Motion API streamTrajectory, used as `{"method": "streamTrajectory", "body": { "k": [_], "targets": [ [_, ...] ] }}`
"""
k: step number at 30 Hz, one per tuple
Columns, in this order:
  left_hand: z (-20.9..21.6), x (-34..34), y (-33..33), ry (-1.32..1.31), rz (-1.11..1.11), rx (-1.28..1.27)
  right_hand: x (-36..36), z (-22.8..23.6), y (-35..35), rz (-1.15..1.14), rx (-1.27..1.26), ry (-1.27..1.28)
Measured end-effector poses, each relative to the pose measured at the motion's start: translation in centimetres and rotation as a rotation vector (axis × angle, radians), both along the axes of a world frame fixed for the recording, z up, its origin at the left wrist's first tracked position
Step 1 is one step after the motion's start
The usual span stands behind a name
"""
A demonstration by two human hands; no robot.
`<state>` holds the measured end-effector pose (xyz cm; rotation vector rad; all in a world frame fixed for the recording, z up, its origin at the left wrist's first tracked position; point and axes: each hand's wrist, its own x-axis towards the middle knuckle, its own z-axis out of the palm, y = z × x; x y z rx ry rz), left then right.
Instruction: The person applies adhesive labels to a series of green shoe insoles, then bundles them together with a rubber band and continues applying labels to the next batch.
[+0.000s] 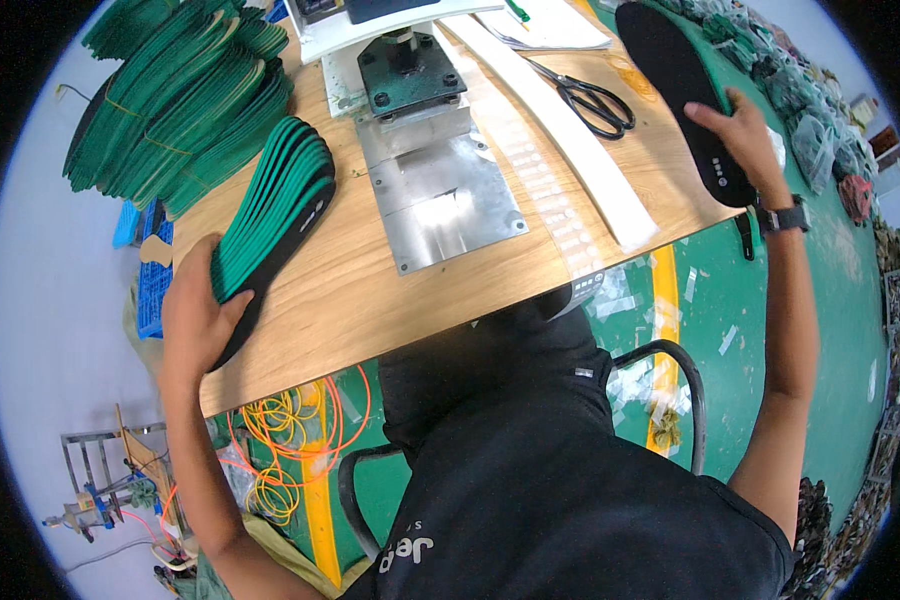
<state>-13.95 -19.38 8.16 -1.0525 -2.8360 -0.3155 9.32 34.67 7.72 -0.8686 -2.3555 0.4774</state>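
Note:
At the table's left side my left hand point(198, 312) is closed round the near end of a fanned stack of insoles point(282, 205), green on one face and black on the other. The stack rests on the wooden table. Over on the right, my right hand point(748, 140) grips a black insole point(670, 75) at the table's right edge, thumb on its black face. A green edge shows along that insole; whether others lie beneath it, I cannot tell. Between my hands stands a press with a shiny metal plate point(445, 200).
Tall bundles of green insoles point(185, 105) stand at the far left. Black scissors point(600, 108), a white curved strip point(580, 150) and a clear sticker strip point(550, 195) lie right of the press. Below are a chair point(680, 370) and coiled hoses point(280, 430). Plastic bags point(810, 130) line the right.

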Motion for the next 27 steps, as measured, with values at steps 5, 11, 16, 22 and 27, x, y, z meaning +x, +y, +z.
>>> {"method": "streamTrajectory", "body": {
  "k": [5,11,16,22,27],
  "targets": [
    [-0.3,2.1,-1.7,0.356,-0.151,0.235,1.4,11.1,-12.4,0.594,-0.527,0.316],
    [1.9,6.2,0.5,0.627,-0.33,0.234,-10.5,8.9,-27.4,1.457,-0.846,-0.08],
    [-1.3,6.2,-2.9,0.64,-0.287,0.439,-13.6,0.6,-32.9,1.642,-1.568,-0.145],
    [-2.1,5.6,-8.4,0.704,-0.158,0.463,-14.8,3.0,-37.0,1.831,-1.343,0.043],
    [-6.8,2.6,-14.6,-0.096,-0.072,1.479,-18.7,3.7,-37.1,1.457,-0.003,-0.161]
  ]
}}
